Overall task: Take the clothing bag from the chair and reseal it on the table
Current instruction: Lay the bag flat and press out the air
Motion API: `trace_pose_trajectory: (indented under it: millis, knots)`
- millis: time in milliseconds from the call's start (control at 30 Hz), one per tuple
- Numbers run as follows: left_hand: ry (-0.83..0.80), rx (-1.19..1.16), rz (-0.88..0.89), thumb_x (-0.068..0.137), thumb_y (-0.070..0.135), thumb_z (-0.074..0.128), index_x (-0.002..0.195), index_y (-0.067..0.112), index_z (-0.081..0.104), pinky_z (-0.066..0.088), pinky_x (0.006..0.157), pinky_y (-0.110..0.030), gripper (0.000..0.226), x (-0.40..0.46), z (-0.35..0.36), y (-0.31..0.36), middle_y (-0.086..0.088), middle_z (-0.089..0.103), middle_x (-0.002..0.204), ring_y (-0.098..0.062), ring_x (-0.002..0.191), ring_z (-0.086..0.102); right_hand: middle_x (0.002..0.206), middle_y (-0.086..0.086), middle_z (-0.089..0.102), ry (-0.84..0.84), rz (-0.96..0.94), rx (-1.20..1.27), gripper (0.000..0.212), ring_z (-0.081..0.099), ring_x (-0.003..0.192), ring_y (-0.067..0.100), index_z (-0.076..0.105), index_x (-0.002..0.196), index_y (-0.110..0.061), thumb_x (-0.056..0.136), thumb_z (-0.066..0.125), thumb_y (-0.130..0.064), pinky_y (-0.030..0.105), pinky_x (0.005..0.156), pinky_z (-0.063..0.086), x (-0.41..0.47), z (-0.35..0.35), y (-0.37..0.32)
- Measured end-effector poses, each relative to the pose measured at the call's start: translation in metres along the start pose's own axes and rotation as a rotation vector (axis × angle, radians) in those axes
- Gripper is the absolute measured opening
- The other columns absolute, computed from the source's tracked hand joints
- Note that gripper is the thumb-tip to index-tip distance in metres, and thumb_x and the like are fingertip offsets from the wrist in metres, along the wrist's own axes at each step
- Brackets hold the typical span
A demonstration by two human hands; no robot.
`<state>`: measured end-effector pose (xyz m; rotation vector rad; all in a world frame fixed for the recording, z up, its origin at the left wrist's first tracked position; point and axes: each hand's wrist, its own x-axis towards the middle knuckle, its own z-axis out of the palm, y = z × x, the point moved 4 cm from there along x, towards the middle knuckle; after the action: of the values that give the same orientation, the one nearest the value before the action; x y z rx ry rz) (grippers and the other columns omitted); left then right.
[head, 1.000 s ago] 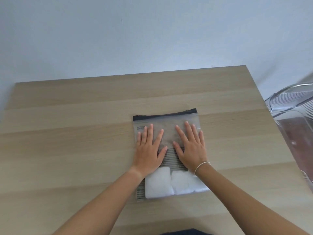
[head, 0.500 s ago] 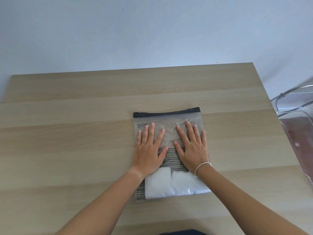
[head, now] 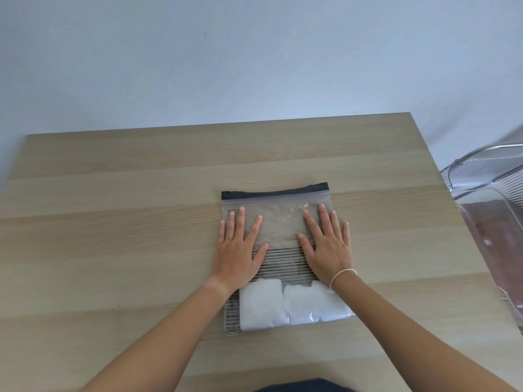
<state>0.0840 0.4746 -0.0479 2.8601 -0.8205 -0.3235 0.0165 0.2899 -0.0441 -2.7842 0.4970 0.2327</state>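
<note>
A clear plastic clothing bag (head: 280,230) with a black zip strip along its far edge lies flat on the wooden table (head: 113,236). Inside it are folded white cloth near me and striped fabric under my palms. My left hand (head: 239,250) presses flat on the bag's left side, fingers spread. My right hand (head: 328,247), with a white band at the wrist, presses flat on the bag's right side. Neither hand grips anything.
A transparent plastic chair (head: 492,193) stands at the table's right edge. A pale wall runs behind the table's far edge. Something dark shows at the bottom edge of the view.
Both hands have slid apart across the bag, the left toward its left edge and the right toward its right edge. The bag has stayed in place.
</note>
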Motion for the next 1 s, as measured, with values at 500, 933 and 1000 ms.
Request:
trace_pose_trajectory:
  millis: [500, 933, 1000]
  knots:
    - [0.191, -0.486, -0.344, 0.089, 0.014, 0.049, 0.142, 0.012, 0.032, 0.025, 0.108, -0.039, 0.056, -0.021, -0.033, -0.001, -0.019, 0.041, 0.135, -0.034, 0.128, 0.035, 0.12, 0.007, 0.049, 0.053, 0.296, 0.385, 0.049, 0.053, 0.098, 0.024, 0.038, 0.134, -0.023, 0.087, 0.052, -0.029, 0.031, 0.078, 0.044, -0.081, -0.026, 0.034]
    - [0.182, -0.788, -0.29, 0.09, 0.001, 0.039, 0.131, 0.013, 0.052, 0.036, 0.084, -0.026, 0.044, 0.017, -0.042, 0.069, -0.01, 0.05, 0.114, -0.027, 0.1, 0.053, 0.093, 0.005, 0.05, 0.278, 0.464, 0.755, 0.044, 0.049, 0.075, 0.016, 0.057, 0.119, -0.016, 0.084, 0.041, 0.006, 0.024, 0.068, 0.037, -0.102, -0.055, 0.105]
    - [0.181, -0.817, -0.21, 0.092, 0.003, 0.04, 0.132, 0.014, 0.05, 0.036, 0.085, -0.025, 0.043, 0.029, -0.05, 0.098, -0.009, 0.05, 0.122, -0.018, 0.094, 0.051, 0.093, 0.004, 0.05, 0.361, 0.453, 0.728, 0.043, 0.049, 0.078, 0.018, 0.058, 0.118, -0.016, 0.084, 0.041, 0.006, 0.026, 0.072, 0.037, -0.099, -0.077, 0.13]
